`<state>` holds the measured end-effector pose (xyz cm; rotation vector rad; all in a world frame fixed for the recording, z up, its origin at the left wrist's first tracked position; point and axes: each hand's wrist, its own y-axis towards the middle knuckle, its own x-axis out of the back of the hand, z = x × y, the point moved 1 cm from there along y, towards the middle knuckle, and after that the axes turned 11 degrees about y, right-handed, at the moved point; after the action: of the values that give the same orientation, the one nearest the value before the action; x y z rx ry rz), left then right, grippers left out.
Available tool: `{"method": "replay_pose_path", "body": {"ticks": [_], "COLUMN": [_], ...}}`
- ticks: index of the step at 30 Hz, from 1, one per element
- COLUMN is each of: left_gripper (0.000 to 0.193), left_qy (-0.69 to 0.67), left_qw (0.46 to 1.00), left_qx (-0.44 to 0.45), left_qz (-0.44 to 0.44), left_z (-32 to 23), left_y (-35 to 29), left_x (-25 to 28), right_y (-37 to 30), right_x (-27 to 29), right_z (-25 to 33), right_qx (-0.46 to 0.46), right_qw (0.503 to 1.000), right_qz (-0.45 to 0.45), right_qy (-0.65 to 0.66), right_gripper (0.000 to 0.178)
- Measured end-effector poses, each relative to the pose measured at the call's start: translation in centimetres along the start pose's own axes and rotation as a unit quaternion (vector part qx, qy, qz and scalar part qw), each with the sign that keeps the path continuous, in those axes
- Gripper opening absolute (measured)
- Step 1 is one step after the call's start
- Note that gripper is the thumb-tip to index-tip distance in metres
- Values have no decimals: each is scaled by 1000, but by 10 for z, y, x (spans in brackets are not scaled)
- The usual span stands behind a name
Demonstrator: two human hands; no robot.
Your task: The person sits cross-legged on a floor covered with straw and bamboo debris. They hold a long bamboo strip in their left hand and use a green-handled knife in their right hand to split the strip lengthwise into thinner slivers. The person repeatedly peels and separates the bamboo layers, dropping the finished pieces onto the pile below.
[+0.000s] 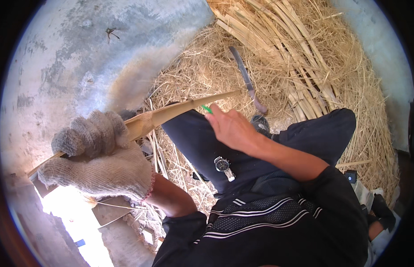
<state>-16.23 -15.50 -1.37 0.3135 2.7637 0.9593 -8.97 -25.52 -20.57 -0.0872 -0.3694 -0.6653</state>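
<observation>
My left hand, in a thick greyish knitted glove with a red-edged cuff, is closed around a long split bamboo strip. The strip slants up to the right, and its thin lower end sticks out past the glove. My bare right hand is closed near the strip's middle, pinching a small green item whose tip points toward the bamboo. Most of that item is hidden in the fingers, so its kind cannot be made out. On the straw beyond lies a machete with a wooden handle.
Several pale split bamboo strips are piled on loose straw ahead. A watch rests on my dark trousers. A weathered wall rises at the left. Part of another person's arm shows at the lower right.
</observation>
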Motion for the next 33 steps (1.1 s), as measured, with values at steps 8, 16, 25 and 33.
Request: {"method": "replay_pose_path", "body": {"ticks": [8, 16, 25, 33], "left_gripper": [62, 63, 64, 64], "left_qy": [-1, -41, -21, -83], "left_qw": [999, 997, 999, 992], "left_qx": [10, 15, 8, 17], "left_qz": [34, 65, 46, 92], "left_z": [-4, 3, 0, 3], "left_y": [-2, 7, 4, 6], "left_x": [0, 8, 3, 4], "right_y": [-5, -6, 8, 28], "right_x": [-3, -1, -2, -13], "right_z": [6, 20, -15, -85], "right_qx": [33, 40, 15, -24], "right_qw": [999, 998, 1000, 999], "right_qz": [7, 20, 23, 3], "right_qy": [13, 48, -3, -42], "right_gripper": [30, 28, 30, 36]}}
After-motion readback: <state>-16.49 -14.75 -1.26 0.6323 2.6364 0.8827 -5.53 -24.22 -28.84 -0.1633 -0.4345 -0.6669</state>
